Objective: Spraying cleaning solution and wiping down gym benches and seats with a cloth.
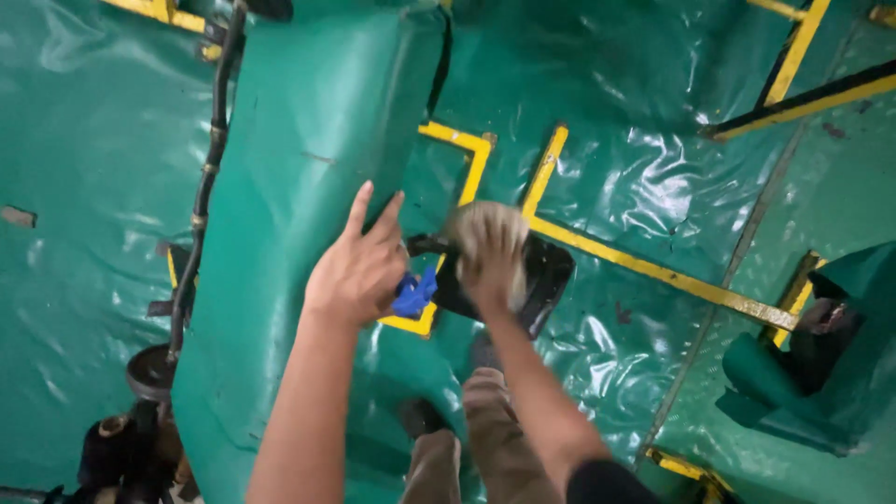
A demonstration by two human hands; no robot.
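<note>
My left hand [357, 266] rests on the edge of a green panel [299, 187], two fingers stretched upward and the others curled on a small blue piece [413, 292]. My right hand [488, 252] is blurred by motion; it seems closed around a pale rounded object, held over a black flat part [546, 275] that lies on the green floor. What the pale object is cannot be made out. My legs in brown trousers [485, 439] stand below the hands.
Glossy green sheeting [653, 187] covers the floor, crossed by yellow and black lines [653, 271]. A dark hose [210, 187] runs down the panel's left edge toward dark machine parts [140, 439]. A green covered block [821, 373] sits at right.
</note>
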